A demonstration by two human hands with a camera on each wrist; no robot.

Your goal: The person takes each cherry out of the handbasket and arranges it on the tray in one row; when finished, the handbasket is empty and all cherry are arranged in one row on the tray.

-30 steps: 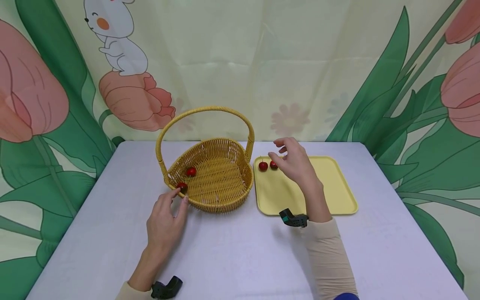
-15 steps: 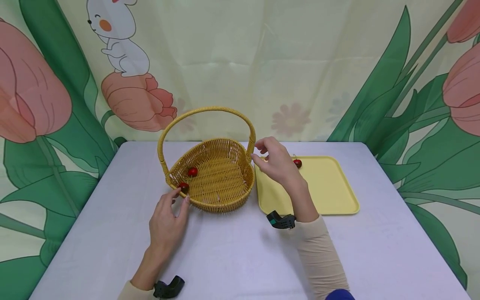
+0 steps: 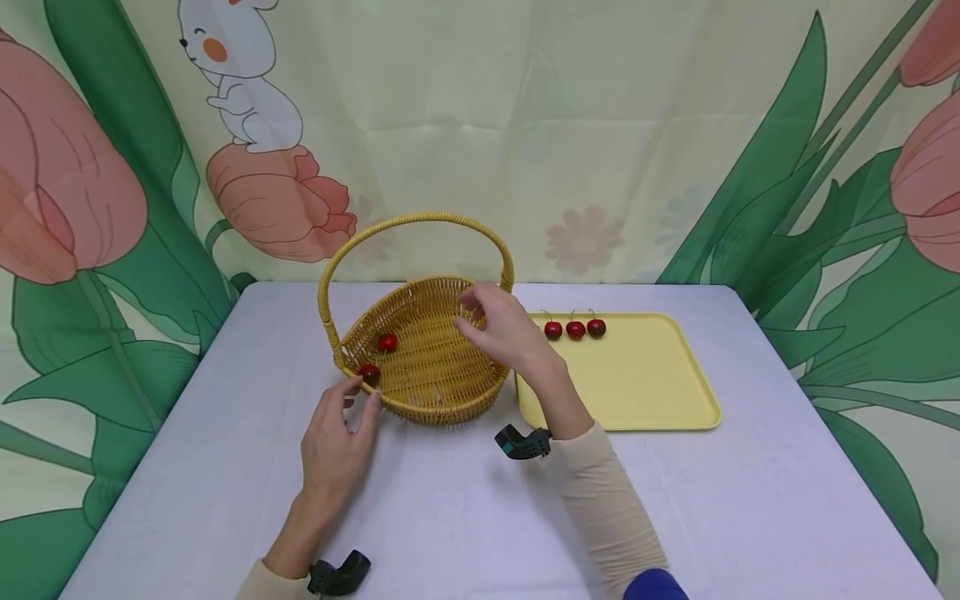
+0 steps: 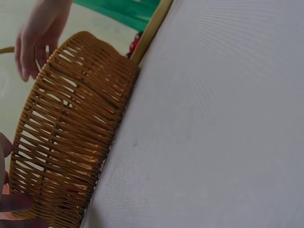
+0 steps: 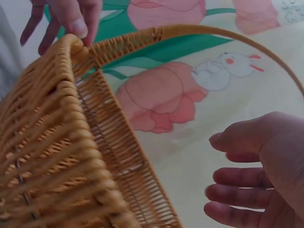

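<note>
A wicker basket (image 3: 435, 400) with a tall arched handle stands on the table. Two cherries, a brighter cherry (image 3: 387, 343) and a darker cherry (image 3: 369, 373), lie inside at its left. My left hand (image 3: 337, 450) pinches the near-left rim, index finger reaching over it beside the darker cherry. Over the basket's right side hovers my right hand (image 3: 502, 329), thumb and fingers apart. No cherry shows between them in the right wrist view (image 5: 251, 175). Behind that wrist lies a yellow tray (image 3: 637, 375) with cherries (image 3: 575, 330) lined along its far-left edge, part of the row hidden.
The basket's handle (image 3: 416, 218) arches above the opening, close to my right hand. A white cloth (image 3: 435, 517) covers the table, and a curtain (image 3: 600, 133) printed with tulips hangs right behind it. Each wrist carries a black camera mount (image 3: 339, 573).
My right hand has moved left from above the tray, past the handle's base, to over the basket. Cherries on the tray have come into view behind it. My left hand stays at the rim.
</note>
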